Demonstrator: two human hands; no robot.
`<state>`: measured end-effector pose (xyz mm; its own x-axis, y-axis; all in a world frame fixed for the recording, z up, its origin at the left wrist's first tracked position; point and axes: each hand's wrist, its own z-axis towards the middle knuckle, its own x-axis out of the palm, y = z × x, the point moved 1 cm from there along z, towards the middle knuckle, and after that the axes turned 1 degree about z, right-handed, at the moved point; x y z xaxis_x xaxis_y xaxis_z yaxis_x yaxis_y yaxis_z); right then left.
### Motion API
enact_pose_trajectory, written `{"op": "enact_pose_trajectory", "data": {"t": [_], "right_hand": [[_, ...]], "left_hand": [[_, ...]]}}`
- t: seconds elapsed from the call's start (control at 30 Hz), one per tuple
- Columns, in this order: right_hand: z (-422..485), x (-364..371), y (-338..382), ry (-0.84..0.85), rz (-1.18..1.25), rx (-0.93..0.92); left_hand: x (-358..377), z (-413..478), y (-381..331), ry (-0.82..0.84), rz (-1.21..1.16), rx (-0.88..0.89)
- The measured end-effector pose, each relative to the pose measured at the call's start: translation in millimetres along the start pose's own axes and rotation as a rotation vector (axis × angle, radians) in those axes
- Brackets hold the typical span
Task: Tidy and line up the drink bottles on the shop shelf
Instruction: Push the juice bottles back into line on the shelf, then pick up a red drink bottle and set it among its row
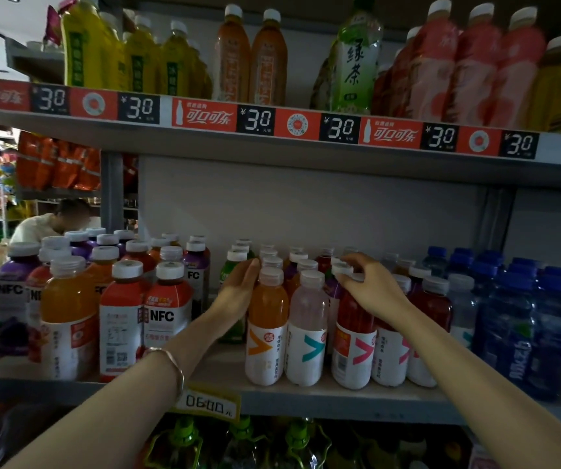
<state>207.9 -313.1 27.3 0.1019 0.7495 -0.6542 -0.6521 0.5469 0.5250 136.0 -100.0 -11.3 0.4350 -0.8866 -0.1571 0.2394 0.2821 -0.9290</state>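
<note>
Orange bottle [267, 309] against flat left grip [238, 289], right grip [370, 282] pinching one white cap [341, 268]

**Bare Arms, One Slim Bangle**

The person's left forearm [120, 394] and right forearm [475, 363] were both bare along the whole length that showed. A slim bangle [175, 365] of pale, silvery metal circled the left wrist, narrow and plain in finish, catching a little light. The left hand [238, 289] and the right hand [370, 286] were bare as well.
</note>
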Motion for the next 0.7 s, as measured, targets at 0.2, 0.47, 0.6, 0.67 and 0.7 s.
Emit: {"op": "enact_pose_trajectory", "data": {"t": [0.2, 0.47, 0.6, 0.67, 0.7], "right_hand": [[17, 18, 27, 0.075, 0.063, -0.093], [19, 42, 28, 0.253, 0.195, -0.024], [15, 46, 29, 0.261, 0.257, -0.019], [14, 45, 32, 0.253, 0.240, -0.031], [14, 43, 35, 0.246, 0.244, -0.040]], "left_hand": [[-2, 53, -2, 0.160, 0.134, -0.096], [-7, 63, 16, 0.100, 0.118, 0.063], [-20, 58, -8, -0.087, -0.036, 0.185], [-25, 56, -32, -0.147, -0.074, 0.199], [-27, 53, -45, -0.175, -0.103, 0.197]]}}
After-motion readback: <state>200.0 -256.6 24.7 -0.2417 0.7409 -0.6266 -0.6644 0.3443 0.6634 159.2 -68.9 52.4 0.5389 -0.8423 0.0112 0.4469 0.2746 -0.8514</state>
